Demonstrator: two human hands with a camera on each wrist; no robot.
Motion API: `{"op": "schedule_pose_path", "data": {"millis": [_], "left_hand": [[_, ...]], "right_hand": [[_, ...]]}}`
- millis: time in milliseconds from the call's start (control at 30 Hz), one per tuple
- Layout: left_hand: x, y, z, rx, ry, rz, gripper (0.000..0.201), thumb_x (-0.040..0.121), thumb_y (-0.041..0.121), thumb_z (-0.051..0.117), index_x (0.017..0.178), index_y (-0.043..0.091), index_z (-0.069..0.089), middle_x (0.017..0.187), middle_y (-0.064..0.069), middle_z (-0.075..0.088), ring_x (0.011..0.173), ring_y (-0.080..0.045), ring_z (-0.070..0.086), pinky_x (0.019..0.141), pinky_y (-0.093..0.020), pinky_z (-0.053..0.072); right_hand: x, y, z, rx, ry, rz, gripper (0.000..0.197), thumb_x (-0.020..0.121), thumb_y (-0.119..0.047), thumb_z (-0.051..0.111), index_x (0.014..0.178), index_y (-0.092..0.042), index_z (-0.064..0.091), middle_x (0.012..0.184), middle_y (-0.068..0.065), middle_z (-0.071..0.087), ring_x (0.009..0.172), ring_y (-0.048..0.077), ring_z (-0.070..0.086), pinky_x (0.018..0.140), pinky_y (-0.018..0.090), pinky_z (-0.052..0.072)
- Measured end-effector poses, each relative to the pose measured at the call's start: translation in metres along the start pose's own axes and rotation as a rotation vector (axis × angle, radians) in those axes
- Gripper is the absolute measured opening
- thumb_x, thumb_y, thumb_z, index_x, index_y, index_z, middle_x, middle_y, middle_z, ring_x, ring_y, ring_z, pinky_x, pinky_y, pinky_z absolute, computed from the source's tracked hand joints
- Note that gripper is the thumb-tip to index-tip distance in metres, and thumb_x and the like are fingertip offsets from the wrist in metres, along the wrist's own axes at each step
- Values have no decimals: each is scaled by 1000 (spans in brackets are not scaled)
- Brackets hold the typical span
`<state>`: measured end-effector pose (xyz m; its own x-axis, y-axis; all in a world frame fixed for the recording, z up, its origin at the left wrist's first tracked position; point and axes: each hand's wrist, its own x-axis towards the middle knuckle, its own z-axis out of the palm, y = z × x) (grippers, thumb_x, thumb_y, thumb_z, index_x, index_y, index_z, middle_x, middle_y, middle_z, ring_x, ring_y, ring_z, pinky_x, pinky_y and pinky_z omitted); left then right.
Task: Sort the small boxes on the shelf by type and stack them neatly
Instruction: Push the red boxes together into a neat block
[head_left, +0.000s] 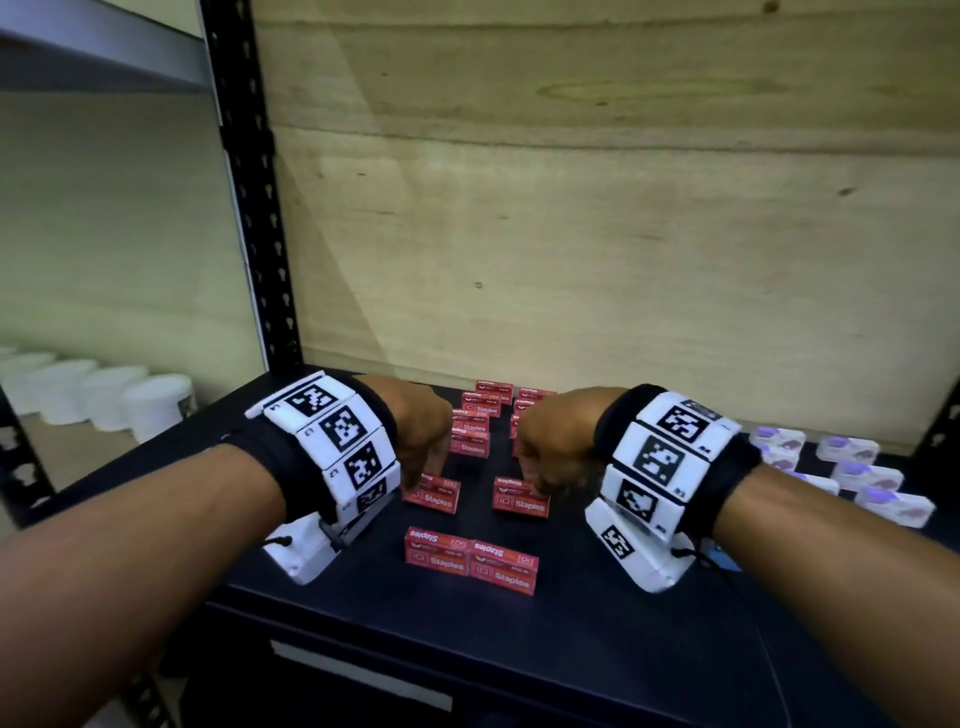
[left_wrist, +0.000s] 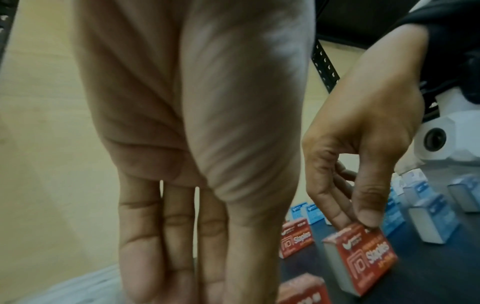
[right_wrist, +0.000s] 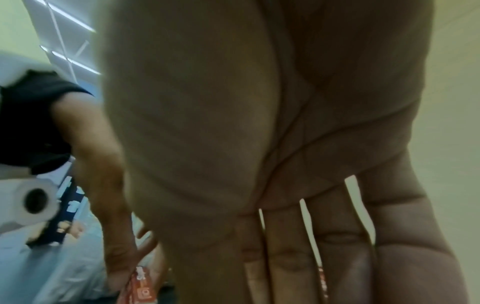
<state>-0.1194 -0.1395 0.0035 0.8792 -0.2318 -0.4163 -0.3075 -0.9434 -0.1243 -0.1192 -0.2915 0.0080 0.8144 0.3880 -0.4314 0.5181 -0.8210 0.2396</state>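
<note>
Head view: on the dark shelf top (head_left: 597, 623), the left hand (head_left: 423, 431) pinches a small red cardboard staples box (head_left: 432, 493); the right hand (head_left: 553, 441) pinches a second red staples box (head_left: 521, 499) just beside it. Left wrist view: right thumb and fingers (left_wrist: 337, 214) grasp that box's top edge. Right wrist view: the left hand's fingers grasp the first box

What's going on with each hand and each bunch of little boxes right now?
left hand: fingers pinch a red staples box on the shelf
right hand: pinches another red staples box
front pair of red boxes: side by side, touching, untouched
back red boxes: in rows
pale boxes: grouped right, unstacked
</note>
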Motion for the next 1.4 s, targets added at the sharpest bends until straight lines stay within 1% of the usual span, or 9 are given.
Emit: {"op": "schedule_pose_path", "data": {"millis": [67,200,400,500,600,667,767,1000,1400], "left_hand": [[-6,-2,3,-12,-36,18,28,85,12,74,112,19,73,103,6,69,95,-9,60,85,-24,48],[-16,-7,11,-48,-66,22,20,83,15,75,101,24,76,97,5,76,95,-10,69,91,-31,54],[-28,-9,22,-109,-37,53,20,84,17,75,103,24,75,94,6,75,91,-10,68,83,-26,55],[-33,-10,25,-162,-45,56,28,83,15,76,108,26,72,92,12,71,77,-2,61,67,-14,47],[-39,-9,26,-185,-91,77,48,77,16,81,120,30,64,91,18,66,76,2,58,80,-19,49],[-43,-5,27,-182,-117,83,55,74,21,84,123,33,60,83,21,60,74,3,56,87,-23,50],[-43,2,30,-125,-92,85,57,73,33,85,124,34,59,89,21,55,91,-6,57,96,-31,49],[-40,13,35,-105,-15,112,45,82,37,77,124,32,60,112,12,62,94,-9,55,89,-26,46],[-38,10,38,-120,5,129,44,83,33,76,124,32,61,118,10,65,99,-9,59,94,-29,48]], "right_hand": [[-10,-2,3,50,-6,-45,25,97,-20,59,119,-9,67,106,2,67,70,9,54,58,17,47],[-28,-11,10,87,-13,-89,23,96,-25,61,113,-14,71,106,-2,71,92,15,63,77,27,49],[-40,-16,18,27,-24,-107,22,99,-25,57,113,-14,70,100,-3,67,94,18,62,71,26,48],[-44,-15,20,33,-26,-110,24,99,-28,56,116,-16,68,107,-3,68,94,17,62,66,23,46],[-49,-13,21,74,-43,-127,31,94,-36,64,122,-24,64,114,-6,68,101,17,63,84,30,53],[-49,-14,23,51,-62,-123,42,89,-45,67,126,-26,60,116,-5,65,102,19,62,87,33,52],[-45,-20,30,22,-46,-112,51,86,-55,66,126,-24,58,117,-3,64,103,21,61,90,37,52],[-37,-31,37,36,36,-148,45,90,-50,63,124,-22,58,113,0,64,99,23,62,83,36,53],[-32,-39,37,54,96,-155,44,93,-47,61,124,-17,58,109,3,62,92,23,61,69,30,45]]}}
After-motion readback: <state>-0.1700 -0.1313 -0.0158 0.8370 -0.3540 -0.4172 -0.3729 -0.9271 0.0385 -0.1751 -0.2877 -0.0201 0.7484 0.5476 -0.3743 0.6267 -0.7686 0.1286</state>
